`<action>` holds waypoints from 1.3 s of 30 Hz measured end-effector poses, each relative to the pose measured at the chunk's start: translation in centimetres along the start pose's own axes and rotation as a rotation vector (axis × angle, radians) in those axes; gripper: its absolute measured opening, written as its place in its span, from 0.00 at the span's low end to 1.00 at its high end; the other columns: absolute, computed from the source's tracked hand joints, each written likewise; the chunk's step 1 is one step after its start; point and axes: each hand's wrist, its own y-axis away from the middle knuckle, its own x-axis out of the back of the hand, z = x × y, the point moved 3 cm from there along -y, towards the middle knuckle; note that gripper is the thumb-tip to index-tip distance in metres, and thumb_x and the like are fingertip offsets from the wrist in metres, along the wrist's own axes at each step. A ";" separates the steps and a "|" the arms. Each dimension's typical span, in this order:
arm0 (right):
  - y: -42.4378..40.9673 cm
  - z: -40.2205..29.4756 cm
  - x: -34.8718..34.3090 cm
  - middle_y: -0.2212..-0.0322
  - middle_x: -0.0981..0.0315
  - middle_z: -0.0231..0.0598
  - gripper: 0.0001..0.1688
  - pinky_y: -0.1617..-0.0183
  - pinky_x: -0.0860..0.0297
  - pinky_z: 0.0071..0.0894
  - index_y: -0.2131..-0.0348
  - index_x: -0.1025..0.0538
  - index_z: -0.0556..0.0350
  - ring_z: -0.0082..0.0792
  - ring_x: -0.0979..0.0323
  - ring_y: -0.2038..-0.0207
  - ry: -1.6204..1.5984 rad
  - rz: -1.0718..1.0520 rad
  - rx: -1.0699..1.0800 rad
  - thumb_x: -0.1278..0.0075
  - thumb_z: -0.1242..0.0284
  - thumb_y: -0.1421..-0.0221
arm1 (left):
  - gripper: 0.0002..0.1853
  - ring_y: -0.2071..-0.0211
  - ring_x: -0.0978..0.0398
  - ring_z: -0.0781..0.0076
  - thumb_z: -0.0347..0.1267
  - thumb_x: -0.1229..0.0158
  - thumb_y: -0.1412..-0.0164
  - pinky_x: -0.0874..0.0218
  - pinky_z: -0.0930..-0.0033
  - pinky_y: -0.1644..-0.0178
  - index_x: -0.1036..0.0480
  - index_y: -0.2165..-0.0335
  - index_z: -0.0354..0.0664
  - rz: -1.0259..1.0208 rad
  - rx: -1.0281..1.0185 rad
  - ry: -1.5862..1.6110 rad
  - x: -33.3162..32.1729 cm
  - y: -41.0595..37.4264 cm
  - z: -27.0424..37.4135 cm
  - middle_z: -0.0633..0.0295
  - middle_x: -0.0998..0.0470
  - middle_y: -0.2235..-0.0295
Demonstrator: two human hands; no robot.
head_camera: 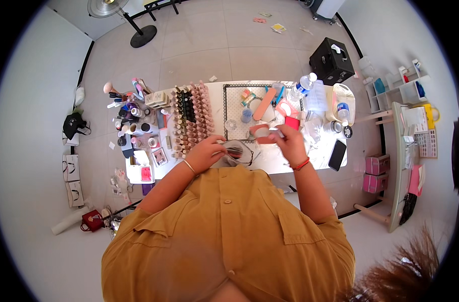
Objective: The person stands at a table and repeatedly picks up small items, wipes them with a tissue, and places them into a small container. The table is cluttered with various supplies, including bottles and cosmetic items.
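My right hand (290, 143) has its fingers closed on a small pinkish-red packet (264, 134) with a pale oval middle, above the near part of the table. At the table's near edge, the fingers of my left hand (208, 153) touch the side of a grey, partly see-through pouch (239, 151) with dark and reddish things inside. Beyond my hands lies a dotted mat with a dark lace border (233, 128). On it are a pink nail file (264, 104), a blue round brush (247, 115) and small rolls. A red flat case (292, 123) is just beyond my right hand.
Rows of nail polish bottles (203, 113) stand left of the mat. Further left are jars, makeup brushes (109, 88) and an open palette (145, 171). To the right are a water bottle (302, 88), a white basket (352, 100) and a black phone (337, 155). A black case (331, 62) stands beyond.
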 end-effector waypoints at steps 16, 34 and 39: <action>2.8 -0.3 -8.8 0.68 0.24 0.41 0.06 0.65 0.27 0.45 0.66 0.24 0.53 0.49 0.24 0.67 0.453 -0.208 0.227 0.46 0.76 0.48 | 0.08 0.49 0.26 0.50 0.27 0.36 0.44 0.33 0.59 0.46 0.20 0.63 0.44 -0.015 -0.049 0.008 0.4 0.3 0.1 0.52 0.26 0.49; 2.2 -0.3 -11.1 0.72 0.28 0.39 0.04 0.69 0.28 0.44 0.70 0.27 0.51 0.47 0.24 0.69 0.632 -0.227 0.274 0.46 0.74 0.47 | 0.08 0.48 0.28 0.50 0.26 0.36 0.45 0.34 0.58 0.44 0.21 0.64 0.45 -0.023 -0.074 0.020 0.2 0.9 0.1 0.51 0.27 0.48; 2.5 0.4 -12.4 0.72 0.27 0.39 0.05 0.70 0.28 0.44 0.69 0.26 0.50 0.46 0.23 0.70 0.659 -0.289 0.262 0.46 0.72 0.47 | 0.08 0.48 0.28 0.50 0.26 0.36 0.45 0.34 0.58 0.45 0.21 0.64 0.45 -0.041 -0.074 0.019 0.1 0.8 0.1 0.52 0.27 0.49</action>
